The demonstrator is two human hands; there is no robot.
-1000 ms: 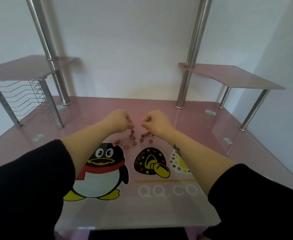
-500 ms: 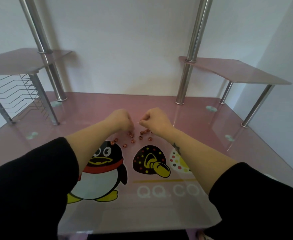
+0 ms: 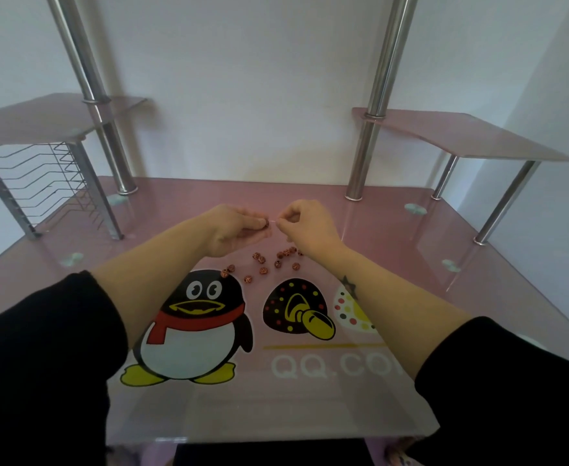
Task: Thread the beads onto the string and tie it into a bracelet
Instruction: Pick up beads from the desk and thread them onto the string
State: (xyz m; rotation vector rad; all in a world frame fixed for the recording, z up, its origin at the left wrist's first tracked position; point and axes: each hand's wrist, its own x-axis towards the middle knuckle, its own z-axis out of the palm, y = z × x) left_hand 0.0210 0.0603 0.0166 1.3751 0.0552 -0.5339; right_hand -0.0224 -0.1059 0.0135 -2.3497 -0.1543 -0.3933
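Beads (image 3: 278, 263) lay scattered on the pink tabletop (image 3: 394, 250) just past the penguin print (image 3: 192, 324), below my hands. My left hand (image 3: 234, 228) held its grip pinched on a single bead (image 3: 266, 223), thumb and fingertips closed round it. My right hand (image 3: 310, 227) faced it, almost touching, its grip pinching the string (image 3: 274, 223), a thin pale end barely visible, pointed at that bead. Both forearms were bare below black sleeves (image 3: 41, 348).

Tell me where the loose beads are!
In the head view, the loose beads lie scattered on the desk, between the penguin picture and the left hand and right hand.
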